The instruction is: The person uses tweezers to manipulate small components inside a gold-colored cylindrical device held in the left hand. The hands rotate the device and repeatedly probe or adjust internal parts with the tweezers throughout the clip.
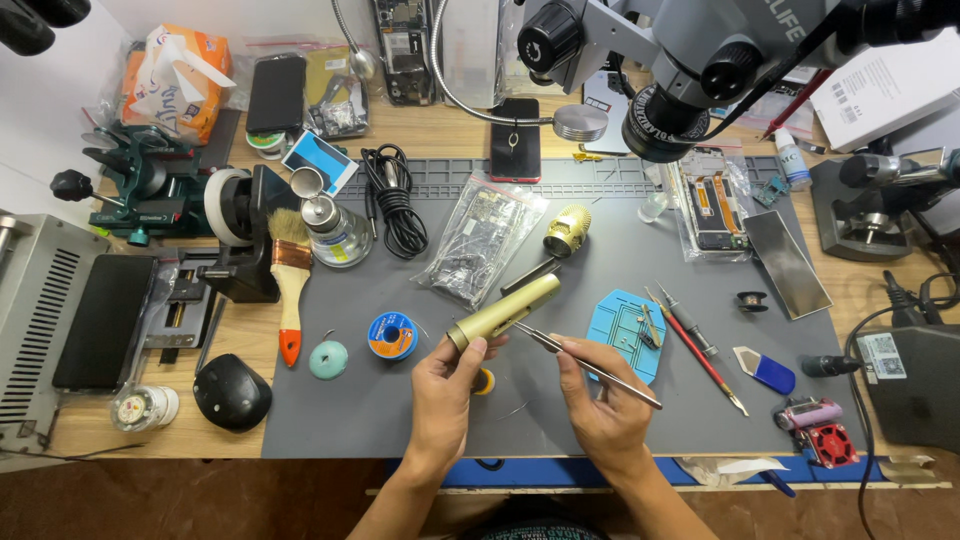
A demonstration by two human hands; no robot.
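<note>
Microscope top cut off by upper edge. Grey box sliced by left edge. Black unit runs past right edge. Small yellow thing half hidden behind left hand, kind unclear. Bag contents too small to tell. Both forearms leave frame at bottom edge.

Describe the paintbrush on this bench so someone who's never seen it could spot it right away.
Start at the grey work mat covering the middle of the wooden bench and go to its left edge. There a flat paintbrush lies with its pale bristles pointing away from the person, beside a small metal-topped bottle. Its copper-coloured band and orange-tipped wooden handle set it apart from its neighbours.
</note>
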